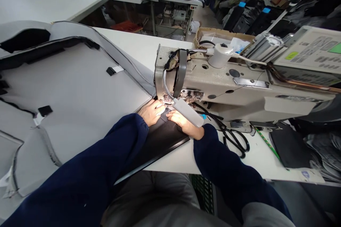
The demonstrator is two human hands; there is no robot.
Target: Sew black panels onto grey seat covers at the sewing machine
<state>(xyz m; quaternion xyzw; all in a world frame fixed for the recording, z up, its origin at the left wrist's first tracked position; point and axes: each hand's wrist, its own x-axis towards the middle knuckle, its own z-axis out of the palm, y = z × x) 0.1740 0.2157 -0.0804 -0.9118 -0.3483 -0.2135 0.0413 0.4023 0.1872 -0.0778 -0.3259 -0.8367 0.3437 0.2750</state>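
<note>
A beige sewing machine (191, 72) stands in front of me, its lamp (188, 112) lighting the needle area. My left hand (151, 112) lies left of the needle, its fingers bent together on the edge of a black fabric panel (156, 140). To the right of the needle, my right hand (181, 120) has its fingers closed at a dark folded part of the same panel, partly hidden behind the lamp. The panel joins a large grey sewn cover (87, 88) that spreads over the table to my left. The needle tip is too small to make out.
Black-handled scissors (236, 140) lie right of my right forearm. A green tape strip (268, 143) and dark fabric pieces (290, 145) are farther right. The control panel (311, 51) sits above the machine, and a cardboard box (198, 37) stands behind it.
</note>
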